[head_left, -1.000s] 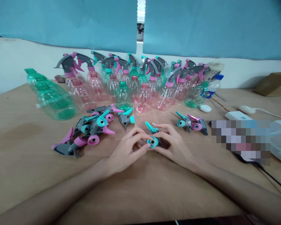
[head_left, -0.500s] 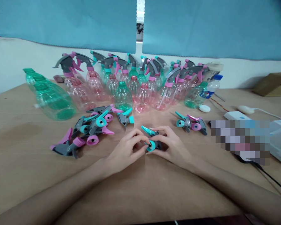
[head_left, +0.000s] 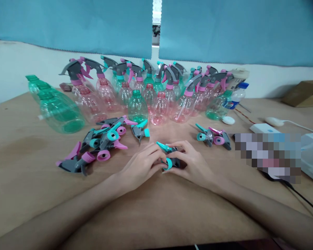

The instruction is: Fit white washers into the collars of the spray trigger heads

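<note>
Worktop (head_left: 146, 215): brown, darker patch toward the left. Behind it, white wall (head_left: 10, 69) with blue covering (head_left: 67, 24) above. Pink and green bottles (head_left: 159, 109) clustered along far side, some fitted with sprayer tops, others open-necked. Loose spray heads (head_left: 75, 165) lie beyond and to either side of the hands. Teal-and-grey spray head (head_left: 175, 162) between the two hands, near front-centre. Right hand (head_left: 195, 163): fingers grasping its grey body. Left hand (head_left: 139, 165): fingertips at its teal collar (head_left: 168, 164); cannot tell whether they grip.
</note>
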Motion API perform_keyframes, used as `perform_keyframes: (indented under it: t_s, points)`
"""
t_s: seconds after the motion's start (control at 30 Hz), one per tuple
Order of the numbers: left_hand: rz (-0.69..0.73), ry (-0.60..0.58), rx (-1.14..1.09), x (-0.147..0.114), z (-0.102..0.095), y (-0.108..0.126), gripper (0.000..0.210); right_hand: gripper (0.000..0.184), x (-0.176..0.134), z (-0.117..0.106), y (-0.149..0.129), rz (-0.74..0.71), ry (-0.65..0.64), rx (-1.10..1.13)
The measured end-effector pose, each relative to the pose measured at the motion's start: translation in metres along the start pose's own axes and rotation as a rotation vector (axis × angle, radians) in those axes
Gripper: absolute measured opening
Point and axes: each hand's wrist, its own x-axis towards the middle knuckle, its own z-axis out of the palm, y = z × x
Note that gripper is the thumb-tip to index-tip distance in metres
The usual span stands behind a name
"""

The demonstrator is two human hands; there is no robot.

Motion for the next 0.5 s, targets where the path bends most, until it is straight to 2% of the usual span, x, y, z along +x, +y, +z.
perform_keyframes:
  t_s: [0.33,0.5]
  points:
    - [-0.080,-0.021,-0.022,0.0040,-0.0002,0.0008,0.009,0.024,-0.0007,0.0005,-0.0036,0.062,0.022,-0.066]
    - [-0.099,-0.052,-0.017,0.0008,0.0062,-0.0036,0.010,0.022,0.0010,-0.0008,0.0057,0.216,0.076,0.006]
